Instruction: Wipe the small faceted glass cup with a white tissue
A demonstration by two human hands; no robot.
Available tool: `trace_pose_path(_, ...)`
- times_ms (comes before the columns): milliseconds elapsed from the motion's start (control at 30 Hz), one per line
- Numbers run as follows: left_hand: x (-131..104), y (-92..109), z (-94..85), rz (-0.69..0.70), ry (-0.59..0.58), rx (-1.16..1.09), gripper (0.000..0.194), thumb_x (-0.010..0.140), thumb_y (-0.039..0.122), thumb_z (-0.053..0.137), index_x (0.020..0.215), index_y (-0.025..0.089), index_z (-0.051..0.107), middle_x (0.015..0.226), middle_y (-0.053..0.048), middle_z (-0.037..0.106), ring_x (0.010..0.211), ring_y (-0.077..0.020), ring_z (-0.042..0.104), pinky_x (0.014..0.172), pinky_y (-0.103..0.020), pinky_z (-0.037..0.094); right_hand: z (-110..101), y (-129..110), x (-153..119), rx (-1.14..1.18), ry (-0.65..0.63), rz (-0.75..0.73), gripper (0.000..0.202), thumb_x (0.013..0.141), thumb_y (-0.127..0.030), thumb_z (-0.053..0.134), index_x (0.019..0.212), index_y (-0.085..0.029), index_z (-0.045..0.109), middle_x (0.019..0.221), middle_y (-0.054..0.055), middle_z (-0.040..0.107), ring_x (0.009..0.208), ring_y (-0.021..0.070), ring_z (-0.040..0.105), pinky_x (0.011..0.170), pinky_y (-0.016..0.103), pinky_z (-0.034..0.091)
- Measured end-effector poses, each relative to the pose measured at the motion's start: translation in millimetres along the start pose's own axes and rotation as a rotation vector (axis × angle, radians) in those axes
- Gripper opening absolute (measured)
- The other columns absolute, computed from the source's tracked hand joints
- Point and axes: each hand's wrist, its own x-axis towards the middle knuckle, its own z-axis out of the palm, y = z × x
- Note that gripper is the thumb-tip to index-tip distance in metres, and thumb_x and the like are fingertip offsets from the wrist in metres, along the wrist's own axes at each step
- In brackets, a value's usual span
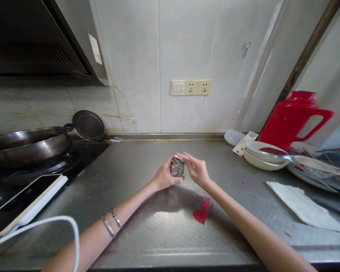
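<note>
My left hand [166,175] is closed around a small round metal piece [177,167] with thin lines crossing its face, held above the steel counter [136,162]. Fingers of my right hand [197,170] are pinched together at its upper right edge. A pale sliver shows by those fingertips, too small to name. Below my hands, a torn red scrap [202,211] with jagged edges lies flat on the counter. I cannot tell exactly what the round piece is.
At left, a steel pan [31,145] sits on the black stove, with a phone on a white block [42,196] and a white cable [59,218] nearer me. A red thermos jug [291,121], stacked bowls [263,160], and a white paper sheet [303,206] stand or lie at right.
</note>
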Motion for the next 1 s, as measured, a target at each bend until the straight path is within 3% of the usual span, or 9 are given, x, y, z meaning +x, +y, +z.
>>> trace_pose_path(133,3,1,-3.8,-0.045,0.014,-0.098,0.064,0.062,0.032,0.074,0.118,0.014,0.050,0.083,-0.001,0.062,0.069,-0.0133,0.058,0.063,-0.024,0.048,-5,4,3,0.164,-0.053,0.244,0.032,0.095,-0.034,0.041,0.114,-0.023,0.066,0.112,0.006,0.069,0.106,0.0241,0.064,0.092,0.040,0.052)
trace_pose_path(233,7,0,-7.7,-0.182,-0.026,-0.233,0.050,0.066,0.041,0.069,0.105,0.013,0.057,0.072,0.000,0.058,0.054,-0.0105,0.053,0.045,-0.022,0.045,-6,5,3,0.321,-0.202,0.268,0.036,0.093,-0.035,0.046,0.125,-0.024,0.058,0.126,0.006,0.061,0.118,0.0255,0.056,0.101,0.045,0.044)
trace_pose_path(333,9,3,-10.7,-0.300,-0.095,-0.356,0.044,0.070,0.047,0.064,0.098,0.013,0.061,0.069,-0.001,0.057,0.048,-0.0099,0.051,0.036,-0.020,0.043,0,7,1,0.458,-0.307,0.262,0.056,0.084,-0.032,0.059,0.137,-0.026,0.042,0.137,0.008,0.051,0.124,0.0254,0.051,0.103,0.045,0.042)
trace_pose_path(433,9,9,-12.4,-0.354,-0.112,-0.406,0.043,0.073,0.048,0.062,0.100,0.015,0.062,0.074,-0.004,0.060,0.050,-0.0103,0.055,0.036,-0.020,0.045,9,8,-5,0.487,-0.314,0.297,0.075,0.076,-0.029,0.069,0.142,-0.026,0.033,0.142,0.011,0.044,0.128,0.0252,0.045,0.104,0.044,0.042)
trace_pose_path(567,9,10,-15.2,-0.366,-0.157,-0.434,0.048,0.074,0.050,0.062,0.107,0.016,0.060,0.084,-0.007,0.064,0.052,-0.0107,0.057,0.038,-0.020,0.047,18,12,-11,0.480,-0.261,0.338,0.083,0.068,-0.031,0.077,0.140,-0.024,0.035,0.141,0.013,0.043,0.128,0.0268,0.045,0.099,0.042,0.046)
trace_pose_path(667,10,1,-19.0,-0.320,-0.266,-0.463,0.062,0.071,0.056,0.065,0.118,0.017,0.054,0.095,-0.011,0.065,0.061,-0.0152,0.063,0.042,-0.023,0.050,17,14,-9,0.506,-0.224,0.372,0.077,0.068,-0.032,0.076,0.136,-0.022,0.040,0.134,0.014,0.050,0.116,0.0253,0.056,0.090,0.038,0.054)
trace_pose_path(733,11,-6,-20.8,-0.270,-0.283,-0.439,0.084,0.062,0.053,0.075,0.131,0.020,0.042,0.104,-0.013,0.065,0.070,-0.0190,0.066,0.050,-0.026,0.053,15,13,-5,0.544,-0.207,0.397,0.070,0.070,-0.032,0.075,0.132,-0.021,0.045,0.125,0.012,0.057,0.106,0.0234,0.061,0.085,0.037,0.056)
trace_pose_path(867,12,-14,-18.4,-0.104,-0.092,-0.272,0.126,0.047,0.035,0.087,0.146,0.018,0.011,0.125,-0.018,0.057,0.106,-0.0267,0.061,0.089,-0.040,0.050,15,8,0,0.563,-0.175,0.437,0.053,0.069,-0.031,0.076,0.117,-0.019,0.058,0.109,0.007,0.067,0.098,0.0210,0.065,0.091,0.038,0.052)
trace_pose_path(1000,10,-16,-11.8,-0.098,0.011,-0.105,0.116,0.050,0.032,0.085,0.143,0.017,0.017,0.123,-0.018,0.059,0.108,-0.0272,0.061,0.097,-0.045,0.044,21,5,-3,0.583,-0.186,0.477,0.048,0.072,-0.035,0.073,0.115,-0.019,0.059,0.111,0.007,0.067,0.101,0.0216,0.064,0.094,0.040,0.050)
